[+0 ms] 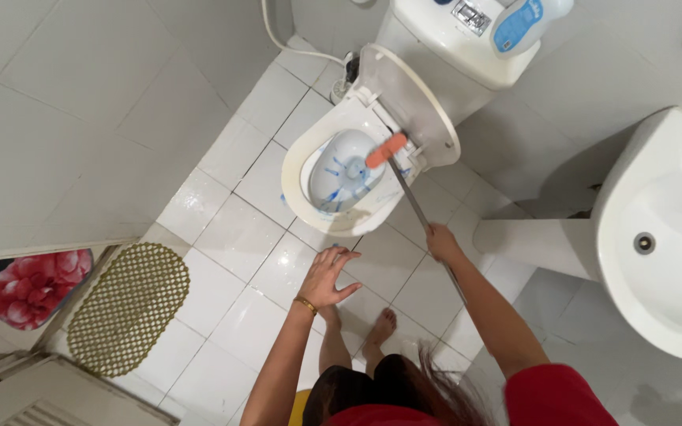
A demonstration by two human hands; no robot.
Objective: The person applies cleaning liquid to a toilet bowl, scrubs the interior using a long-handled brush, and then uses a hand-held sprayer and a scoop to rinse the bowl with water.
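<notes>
My right hand [441, 241] grips the long grey handle of a toilet brush [416, 207]. Its orange head [386, 150] rests at the back rim of the white toilet bowl [301, 150]. Blue cleaner streaks run down inside the bowl. The seat and lid [416, 102] stand raised against the tank. My left hand [328, 276] hovers open with fingers spread, just in front of the bowl, holding nothing. A gold bracelet circles its wrist.
A blue and white bottle [518, 24] lies on the tank top. A white pedestal sink [661, 229] stands at right. A woven oval mat [128, 308] and a floral mat [33, 288] lie at left. A hose [290, 49] runs along the wall. My bare feet [380, 327] stand on wet white tiles.
</notes>
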